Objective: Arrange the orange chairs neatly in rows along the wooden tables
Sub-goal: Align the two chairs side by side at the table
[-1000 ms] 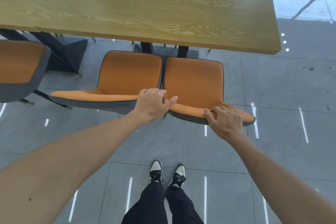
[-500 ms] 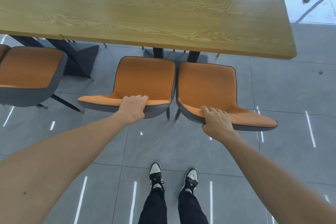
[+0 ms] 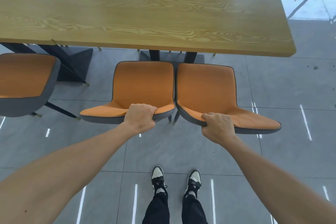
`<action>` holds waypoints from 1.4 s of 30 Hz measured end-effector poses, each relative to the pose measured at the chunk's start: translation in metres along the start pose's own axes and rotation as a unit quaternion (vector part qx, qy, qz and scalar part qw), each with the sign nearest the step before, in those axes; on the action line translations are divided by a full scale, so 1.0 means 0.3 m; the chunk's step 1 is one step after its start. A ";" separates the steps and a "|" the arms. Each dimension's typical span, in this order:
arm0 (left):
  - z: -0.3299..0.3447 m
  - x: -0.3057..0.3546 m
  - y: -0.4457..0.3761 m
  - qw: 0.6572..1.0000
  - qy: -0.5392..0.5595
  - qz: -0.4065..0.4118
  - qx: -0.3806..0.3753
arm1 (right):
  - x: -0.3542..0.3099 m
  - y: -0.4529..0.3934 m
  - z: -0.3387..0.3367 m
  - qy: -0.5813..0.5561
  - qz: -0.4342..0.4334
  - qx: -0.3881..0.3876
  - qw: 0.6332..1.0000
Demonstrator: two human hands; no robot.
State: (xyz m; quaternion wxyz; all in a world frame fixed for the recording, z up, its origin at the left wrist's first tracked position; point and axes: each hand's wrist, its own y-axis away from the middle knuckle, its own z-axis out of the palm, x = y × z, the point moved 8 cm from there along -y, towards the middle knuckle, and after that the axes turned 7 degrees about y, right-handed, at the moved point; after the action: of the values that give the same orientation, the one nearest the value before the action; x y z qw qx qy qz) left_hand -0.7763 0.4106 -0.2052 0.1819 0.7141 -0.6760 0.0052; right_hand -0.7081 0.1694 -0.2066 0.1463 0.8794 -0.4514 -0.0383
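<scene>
the fingers (image 3: 145,108) of the left hand (image 3: 140,117) are curled tight over the top edge of one orange padded chair with a grey shell (image 3: 143,85). the right hand (image 3: 217,126) is clamped the same way on the backrest rim of a second orange chair (image 3: 205,87), thumb tucked under. beyond the knuckles both seats point at the pale wood-grain table (image 3: 145,14), their inner sides touching or nearly so. the risk, as i judge it, is uneven pushing: one chair could twist, its legs catching the neighbour's or the dark table base. a third orange chair (image 3: 25,74) stands well off to the left.
</scene>
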 end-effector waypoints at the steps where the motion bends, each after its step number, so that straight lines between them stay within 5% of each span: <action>1: 0.004 -0.004 0.000 1.000 0.001 0.003 0.002 | 0.001 0.001 0.005 0.006 -0.003 0.003 1.000; 21: 0.001 -0.001 0.014 0.995 0.036 0.083 0.043 | 0.011 0.014 0.013 -0.029 0.016 0.056 0.998; 26: 0.008 -0.012 0.013 0.999 0.016 0.029 -0.017 | 0.000 0.013 0.006 0.014 0.004 -0.020 1.000; 30: -0.014 -0.020 0.032 0.992 0.079 -0.012 -0.094 | -0.044 0.001 -0.048 -0.061 -0.016 -0.074 0.995; 33: -0.076 -0.069 0.088 0.982 0.131 -0.045 -0.131 | -0.165 -0.067 -0.162 -0.105 -0.042 -0.061 0.992; 42: -0.413 -0.641 0.454 0.979 0.127 -0.157 0.029 | -0.941 -0.259 -0.614 -0.090 -0.164 0.038 0.982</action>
State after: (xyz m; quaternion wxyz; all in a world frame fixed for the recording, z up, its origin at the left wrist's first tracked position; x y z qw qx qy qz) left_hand -0.8951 0.6263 -0.1038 0.2438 0.8101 -0.5261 0.0864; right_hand -0.7770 0.4805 -0.0719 0.0629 0.9394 -0.3135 -0.1238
